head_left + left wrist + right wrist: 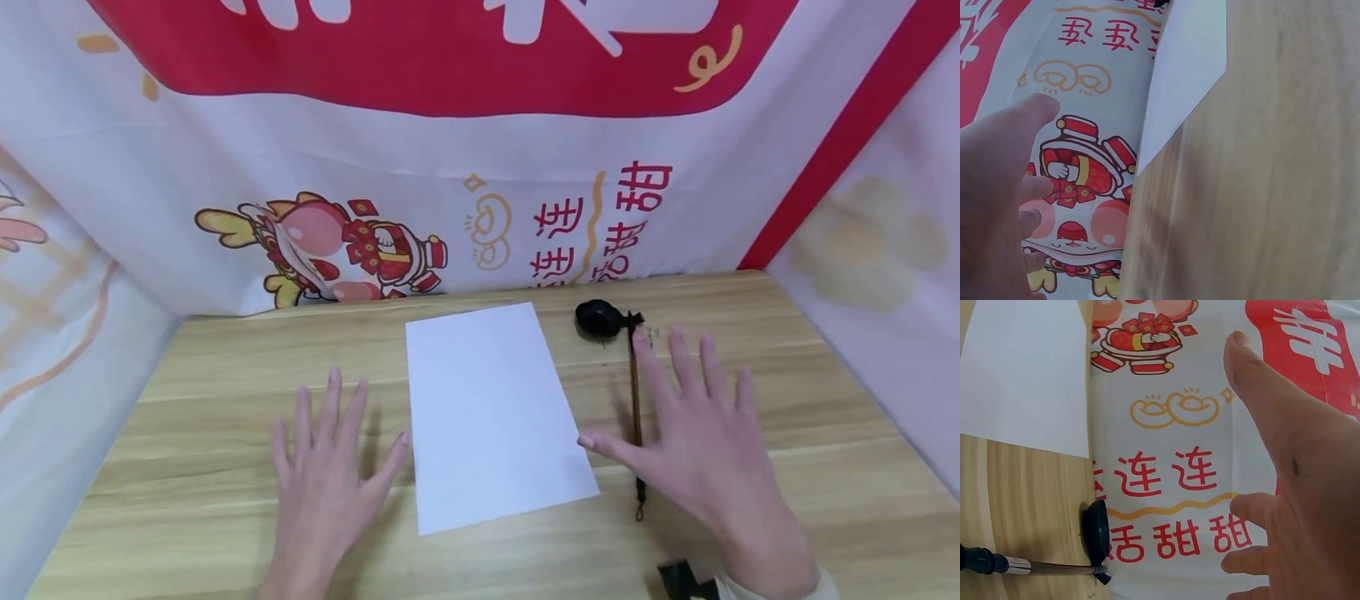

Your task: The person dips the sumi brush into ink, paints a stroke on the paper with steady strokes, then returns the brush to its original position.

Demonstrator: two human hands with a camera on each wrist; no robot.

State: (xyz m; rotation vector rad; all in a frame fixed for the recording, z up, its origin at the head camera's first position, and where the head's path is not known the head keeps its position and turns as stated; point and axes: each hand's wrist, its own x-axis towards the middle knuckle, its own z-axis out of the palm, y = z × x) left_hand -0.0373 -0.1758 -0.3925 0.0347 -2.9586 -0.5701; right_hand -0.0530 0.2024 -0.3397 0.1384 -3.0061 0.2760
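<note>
The white paper sheet [495, 417] is flanked by the left hand [324, 475] and right hand [708, 450] — all fingers spread, released — with a calligraphy brush [635, 392] laid alongside.

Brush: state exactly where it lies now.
In the head view, the brush lies on the table right of the white paper, its far end by the black dish and the right hand partly in front of it.

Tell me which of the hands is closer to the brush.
Right. The right hand overlaps the brush in the head view; the left hand is across the paper from it.
</note>
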